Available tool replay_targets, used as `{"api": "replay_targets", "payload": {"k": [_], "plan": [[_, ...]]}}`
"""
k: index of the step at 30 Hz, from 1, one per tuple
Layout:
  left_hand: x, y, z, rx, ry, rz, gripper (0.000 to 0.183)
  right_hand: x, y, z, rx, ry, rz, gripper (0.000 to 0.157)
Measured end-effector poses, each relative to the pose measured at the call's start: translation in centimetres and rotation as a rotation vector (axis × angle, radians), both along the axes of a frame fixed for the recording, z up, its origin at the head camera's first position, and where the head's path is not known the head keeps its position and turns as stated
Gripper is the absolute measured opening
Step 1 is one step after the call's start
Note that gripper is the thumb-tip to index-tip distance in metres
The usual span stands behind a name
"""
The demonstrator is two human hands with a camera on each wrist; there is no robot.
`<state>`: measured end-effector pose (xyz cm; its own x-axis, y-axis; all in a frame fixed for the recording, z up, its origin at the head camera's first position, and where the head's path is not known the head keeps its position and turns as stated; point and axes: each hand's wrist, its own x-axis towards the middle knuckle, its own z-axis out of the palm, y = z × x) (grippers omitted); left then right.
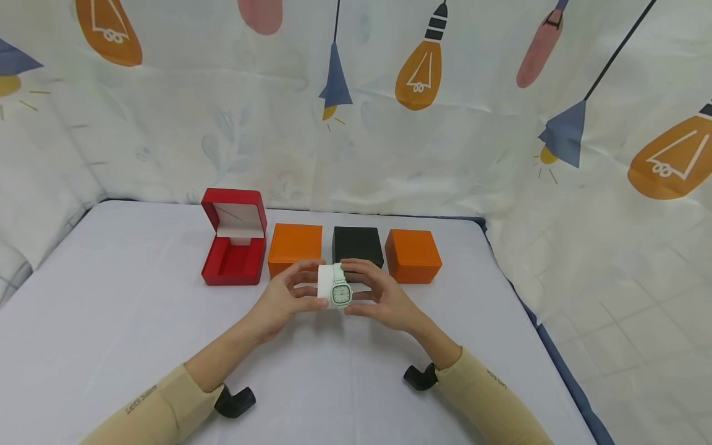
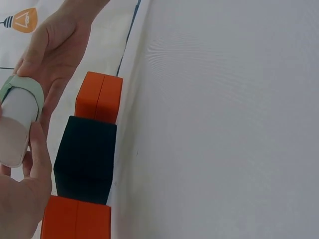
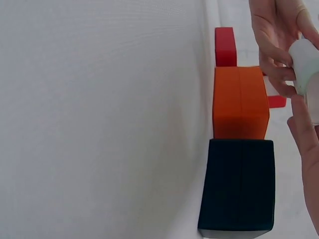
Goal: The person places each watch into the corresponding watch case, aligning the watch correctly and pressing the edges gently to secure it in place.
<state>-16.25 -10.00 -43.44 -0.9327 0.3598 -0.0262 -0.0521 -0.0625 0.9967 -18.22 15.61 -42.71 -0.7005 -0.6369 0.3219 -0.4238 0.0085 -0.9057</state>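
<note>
A mint-green wristwatch [image 1: 341, 293] with a squarish dial is strapped around a white watch cushion [image 1: 324, 285], held above the table. My left hand [image 1: 289, 298] grips the cushion's left end between thumb and fingers. From the other side my right hand [image 1: 386, 298] pinches the watch at its strap, fingers above and thumb below. In the left wrist view the strap [image 2: 32, 88] circles one end of the cushion [image 2: 14, 132]. Part of the watch and cushion is cut off in the right wrist view, where the cushion [image 3: 303, 57] sits between both hands.
Behind the hands stand a red box [image 1: 233, 262] with its lid up, an orange box [image 1: 296, 244], a black box [image 1: 358, 241] and another orange box [image 1: 414, 256], in a row. A white cloth covers the table [image 1: 139, 321]. Printed curtain [image 1: 311, 154] hangs behind.
</note>
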Motion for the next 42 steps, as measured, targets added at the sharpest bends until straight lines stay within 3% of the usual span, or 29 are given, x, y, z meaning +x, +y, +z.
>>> {"api": "replay_targets", "payload": {"k": [8,14,29,42], "plan": [[0.0,-0.96,-0.21,0.048,-0.027,-0.072,0.068,0.15,0.01,-0.11,-0.025,-0.038,0.027,0.073],[0.33,-1.01,-0.3,0.018,-0.071,-0.049,0.068,0.23,0.13,-0.29,0.0,-0.058,0.024,0.075],[0.62,-0.71,0.16,-0.02,-0.078,-0.017,0.066,0.23,0.22,-0.61,-0.014,-0.053,0.018,0.077],[0.72,-0.84,0.47,-0.034,-0.105,-0.048,0.061,0.48,0.21,-0.92,-0.036,-0.059,0.035,0.076]]}}
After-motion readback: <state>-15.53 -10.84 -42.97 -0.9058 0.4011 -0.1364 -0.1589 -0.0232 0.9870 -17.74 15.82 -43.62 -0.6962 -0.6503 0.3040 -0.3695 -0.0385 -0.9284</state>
